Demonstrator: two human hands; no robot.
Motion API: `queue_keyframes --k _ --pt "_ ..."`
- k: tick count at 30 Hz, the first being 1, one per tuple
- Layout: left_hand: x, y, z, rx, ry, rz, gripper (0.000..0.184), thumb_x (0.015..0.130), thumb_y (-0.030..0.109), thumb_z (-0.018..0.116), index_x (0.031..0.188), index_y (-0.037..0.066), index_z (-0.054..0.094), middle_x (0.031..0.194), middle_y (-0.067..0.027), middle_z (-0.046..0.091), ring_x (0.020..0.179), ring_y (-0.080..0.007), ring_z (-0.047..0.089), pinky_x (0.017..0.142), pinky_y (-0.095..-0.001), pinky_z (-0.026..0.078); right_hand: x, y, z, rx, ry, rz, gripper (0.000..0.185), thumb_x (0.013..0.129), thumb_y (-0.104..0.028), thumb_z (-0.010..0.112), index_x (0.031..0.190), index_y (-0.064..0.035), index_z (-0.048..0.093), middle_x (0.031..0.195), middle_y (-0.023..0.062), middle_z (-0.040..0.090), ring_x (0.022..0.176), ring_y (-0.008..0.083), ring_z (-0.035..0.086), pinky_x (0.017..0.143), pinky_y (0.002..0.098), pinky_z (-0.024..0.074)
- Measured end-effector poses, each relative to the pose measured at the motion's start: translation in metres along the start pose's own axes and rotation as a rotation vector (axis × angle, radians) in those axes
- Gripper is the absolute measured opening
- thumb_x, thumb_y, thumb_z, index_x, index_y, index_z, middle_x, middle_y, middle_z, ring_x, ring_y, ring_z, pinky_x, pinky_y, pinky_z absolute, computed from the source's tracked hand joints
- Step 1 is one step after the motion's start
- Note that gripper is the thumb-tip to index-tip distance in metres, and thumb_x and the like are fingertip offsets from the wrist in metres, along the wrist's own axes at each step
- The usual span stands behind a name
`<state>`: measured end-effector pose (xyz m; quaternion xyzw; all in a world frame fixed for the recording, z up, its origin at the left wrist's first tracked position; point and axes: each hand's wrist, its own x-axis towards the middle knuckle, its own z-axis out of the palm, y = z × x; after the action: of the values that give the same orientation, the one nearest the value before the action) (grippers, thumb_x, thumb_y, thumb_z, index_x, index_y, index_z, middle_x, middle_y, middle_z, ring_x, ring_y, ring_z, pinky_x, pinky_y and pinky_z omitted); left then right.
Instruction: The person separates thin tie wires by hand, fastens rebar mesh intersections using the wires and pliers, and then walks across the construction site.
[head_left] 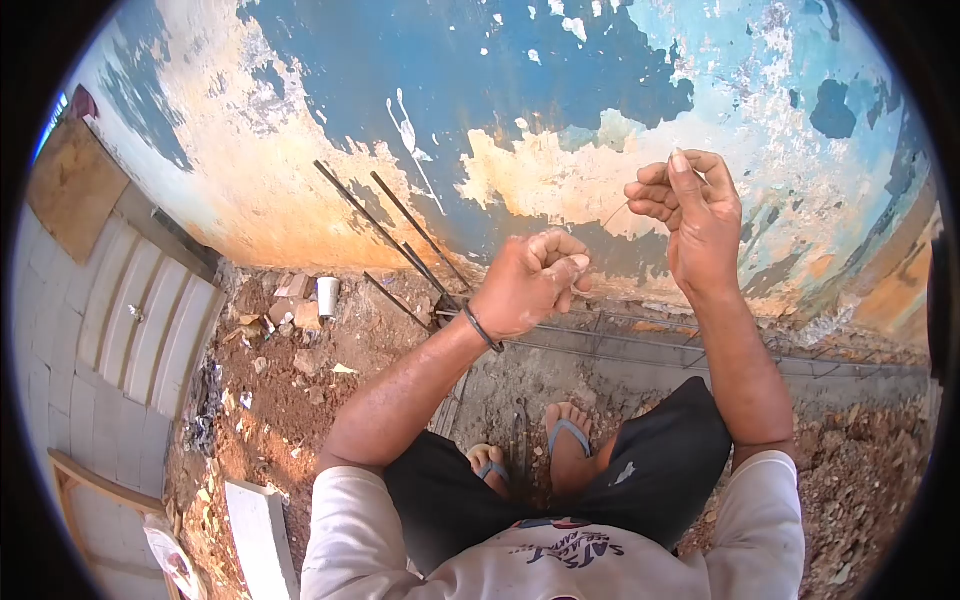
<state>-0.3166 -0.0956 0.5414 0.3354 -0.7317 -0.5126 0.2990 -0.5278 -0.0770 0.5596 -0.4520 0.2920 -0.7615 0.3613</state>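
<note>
Two bare hands, raised before a wall (420,60) of flaking blue paint over a pale, orange-stained base. Left hand (540,285): fingers curled in, thumb laid against the index finger, back of the hand upward; whether anything is gripped inside cannot be told. Right hand (704,225): higher and to the right, fingers bent, thumb drawn up beside the index finger, pinching a thin wire (615,217). Location of wire: in front of the wall's lower part, between the hands, running from the right fingers down toward the left; its far end cannot be made out. Dark band (480,328), one, around the left wrist. Steel rods (356,204), several, dark, slanting up and leftward from near that wrist. Steel bars (620,337), long and thin, along the ground's wall-side edge, passing behind both forearms. Ground (290,420): reddish soil with rubble. White cup (328,298), one, upright near the ground's wall-side edge, left of the rods. White block (258,540), long, at the ground's lower left. Ridged panel (145,310), pale, beyond the ground's left edge. Sandals (570,430), blue-strapped, one pair, worn.
</note>
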Motion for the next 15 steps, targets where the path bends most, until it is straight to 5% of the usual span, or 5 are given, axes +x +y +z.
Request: queue_keyframes --k 4,9,12,15 --pt "0.003 0.001 -0.025 -0.445 0.194 -0.002 0.011 0.096 0.011 0.059 0.100 0.002 0.062 0.078 -0.0059 0.067 0.055 -0.0071 0.058 0.046 -0.0208 0.046 0.000 0.003 -0.008 -0.062 -0.049 0.029 0.016 0.099 -0.019 0.059 0.100 -0.0034 0.057 0.092 0.0113 0.068 0.085 0.0189 0.069 0.072 0.0319 0.0584" --pt "0.011 0.008 -0.057 -0.650 0.370 0.124 0.010 0.096 0.010 0.057 0.103 0.002 0.058 0.078 -0.0047 0.063 0.057 -0.0090 0.056 0.048 -0.0233 0.046 -0.023 0.035 -0.009 -0.103 -0.172 0.173 0.012 0.099 -0.017 0.059 0.097 -0.0057 0.060 0.096 0.0097 0.069 0.088 0.0165 0.067 0.075 0.0339 0.0574" --pt "0.016 0.005 -0.068 -0.774 0.431 0.198 0.014 0.100 0.011 0.050 0.109 0.001 0.054 0.082 -0.0048 0.057 0.063 -0.0100 0.050 0.054 -0.0250 0.043 -0.040 0.040 0.009 -0.043 -0.238 0.405 0.009 0.099 -0.017 0.058 0.098 -0.0076 0.059 0.096 0.0111 0.069 0.084 0.0163 0.067 0.075 0.0337 0.0566" --pt "0.014 0.005 -0.073 -0.726 0.492 0.227 0.014 0.099 0.010 0.050 0.108 0.001 0.055 0.081 -0.0052 0.058 0.062 -0.0099 0.051 0.054 -0.0246 0.043 -0.043 0.035 0.014 0.189 -0.372 0.738 0.009 0.100 -0.016 0.057 0.098 -0.0077 0.057 0.088 0.0102 0.068 0.074 0.0137 0.065 0.063 0.0284 0.0532"
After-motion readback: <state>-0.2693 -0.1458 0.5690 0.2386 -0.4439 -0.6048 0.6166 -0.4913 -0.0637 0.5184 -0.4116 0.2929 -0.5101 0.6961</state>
